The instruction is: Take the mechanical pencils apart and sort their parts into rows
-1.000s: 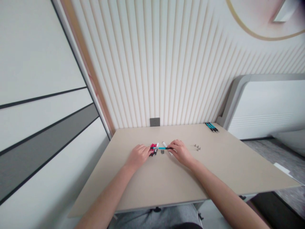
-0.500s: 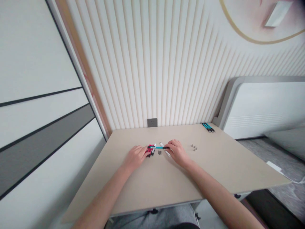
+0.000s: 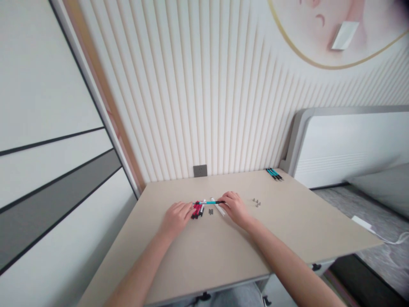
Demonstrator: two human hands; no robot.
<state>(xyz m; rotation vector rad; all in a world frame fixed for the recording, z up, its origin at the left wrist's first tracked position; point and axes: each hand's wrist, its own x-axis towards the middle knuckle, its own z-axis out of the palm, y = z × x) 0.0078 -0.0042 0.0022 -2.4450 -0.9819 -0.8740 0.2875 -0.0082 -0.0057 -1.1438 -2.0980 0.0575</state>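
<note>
A pale beige table (image 3: 191,264) is standing against a ribbed cream wall (image 3: 179,85), with a grey socket (image 3: 200,171) sitting just above its far edge. A white cabinet (image 3: 38,85) with dark lines is filling the left side; on the right, a pale headboard (image 3: 335,145) is rising behind a grey pillow (image 3: 383,183). Over the middle of the table, a blue and black pen (image 3: 209,203) is lying crosswise between two bare hands. The left hand (image 3: 177,217) is closing its fingertips on the left end, and the right hand (image 3: 234,208) is pinching the right end. Red pens (image 3: 196,209) and a white pen (image 3: 202,209) are resting beside the left hand, partly covered by it. Small grey pieces (image 3: 211,211) are lying to their right, then white strips (image 3: 220,209) near the right hand. Farther right, more grey bits (image 3: 256,202) are scattered, too small to identify; blue pens (image 3: 275,174) are lying at the far right corner. The fingers are hiding both tips of the held pen. A round picture (image 3: 313,30) is running off the top edge, and the forearms are being cut off below.
</note>
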